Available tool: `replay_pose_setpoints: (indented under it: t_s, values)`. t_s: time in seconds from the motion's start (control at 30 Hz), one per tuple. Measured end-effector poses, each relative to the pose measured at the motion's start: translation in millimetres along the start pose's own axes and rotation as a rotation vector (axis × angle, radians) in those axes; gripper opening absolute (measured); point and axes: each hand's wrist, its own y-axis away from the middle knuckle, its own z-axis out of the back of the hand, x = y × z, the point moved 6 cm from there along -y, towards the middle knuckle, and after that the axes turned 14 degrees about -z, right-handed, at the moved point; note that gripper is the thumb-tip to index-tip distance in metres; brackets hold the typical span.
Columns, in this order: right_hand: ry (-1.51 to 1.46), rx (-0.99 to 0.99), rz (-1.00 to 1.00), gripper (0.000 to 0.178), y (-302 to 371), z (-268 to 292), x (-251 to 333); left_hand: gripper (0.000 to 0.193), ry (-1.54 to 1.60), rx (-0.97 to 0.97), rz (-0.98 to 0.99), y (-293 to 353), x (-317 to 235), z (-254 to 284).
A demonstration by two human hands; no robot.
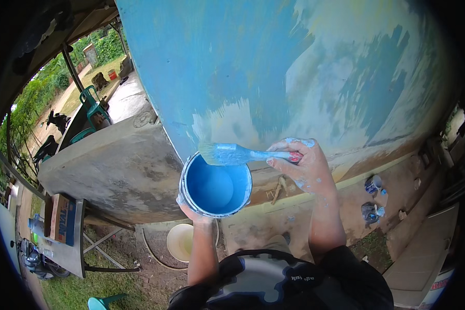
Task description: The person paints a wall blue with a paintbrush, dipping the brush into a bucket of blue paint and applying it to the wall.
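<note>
My right hand [310, 168], spotted with blue paint, is closed round the handle of a paintbrush [232, 154]. The brush lies level over the far rim of a paint bucket [250, 194], its bristles pointing left. Light blue paint fills the bottom of the bucket, and its walls are coated too. My left hand [195, 214] supports the bucket from its lower left side; most of those fingers are hidden behind it. Ahead stands a wall [206, 62] with blue strokes at the left and whitish, patchy areas at the right.
A low concrete wall [108, 165] juts out at the left. Below it stand a pale bucket [180, 243] and a table [76, 243] bearing a cardboard box [62, 219]. Green chairs [93, 106] are farther back. Plastic bags [369, 213] lie on the ground at the right.
</note>
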Motion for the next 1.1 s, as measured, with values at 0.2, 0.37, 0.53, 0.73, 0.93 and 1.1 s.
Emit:
replay_pose_setpoints:
  t_s: [0.2, 0.37, 0.53, 0.73, 0.93, 1.1]
  values:
    - [0.536, -0.175, 0.233, 0.032, 13, -38, 27, 0.058, 0.338, -0.150, 0.153, 6, -4, 13]
    - [0.590, -0.128, 0.351, 0.025, 20, -49, 41, 0.047, -0.032, -0.033, -0.106, -2, -24, 22]
    - [0.661, -0.054, 0.368, 0.019, 5, -93, 41, 0.068, -0.110, -0.011, -0.149, 1, -28, 26]
    - [0.805, -0.092, 0.427, 0.018, 5, -137, 41, 0.070, 0.003, 0.058, -0.107, 0, -29, 19]
    - [0.846, -0.115, 0.473, 0.011, 0, -149, 36, 0.072, 0.146, 0.126, -0.062, 5, -26, 10]
    - [0.862, -0.028, 0.569, 0.012, 8, -166, 26, 0.074, 0.270, 0.186, -0.016, 8, -20, -1]
